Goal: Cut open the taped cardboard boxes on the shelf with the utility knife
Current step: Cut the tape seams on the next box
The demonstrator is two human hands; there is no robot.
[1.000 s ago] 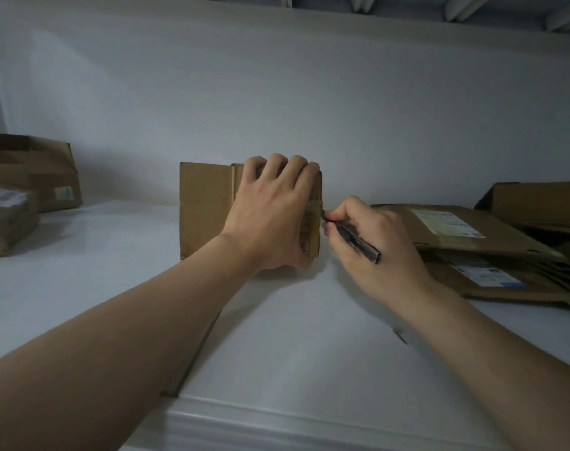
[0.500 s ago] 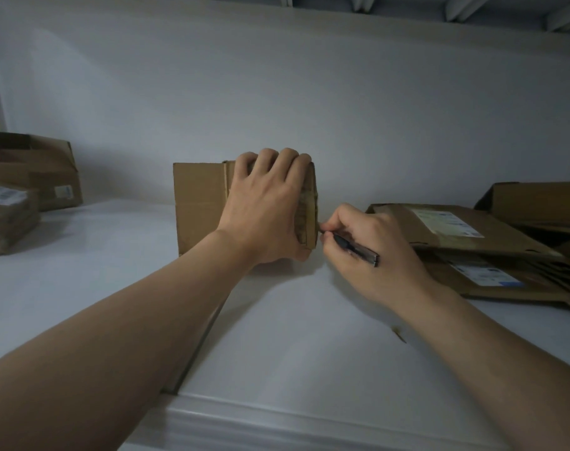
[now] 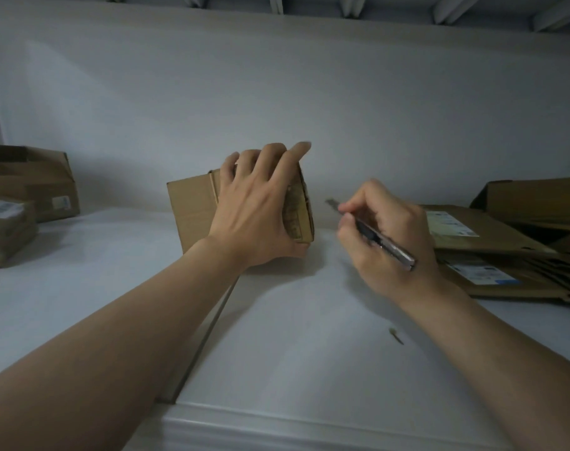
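Note:
A small brown cardboard box (image 3: 192, 209) stands on the white shelf (image 3: 293, 336) near the back wall. My left hand (image 3: 257, 206) grips its right half, fingers over the top and thumb near its lower right corner. Its taped right end (image 3: 298, 213) faces the knife. My right hand (image 3: 387, 236) holds a slim metal utility knife (image 3: 379, 239) like a pen. The blade tip (image 3: 331, 201) points left and hangs in the air a short way right of the box, not touching it.
Flattened cardboard boxes with white labels (image 3: 492, 252) lie stacked at the right, with an opened box (image 3: 537, 196) behind them. More boxes (image 3: 26, 190) sit at the far left. A small scrap (image 3: 396, 335) lies on the shelf. A seam (image 3: 205, 336) runs through the shelf under my left arm.
My right hand has pulled the knife away from the box's right end to the right and upward. The box has tilted slightly under my left hand, whose fingers have spread.

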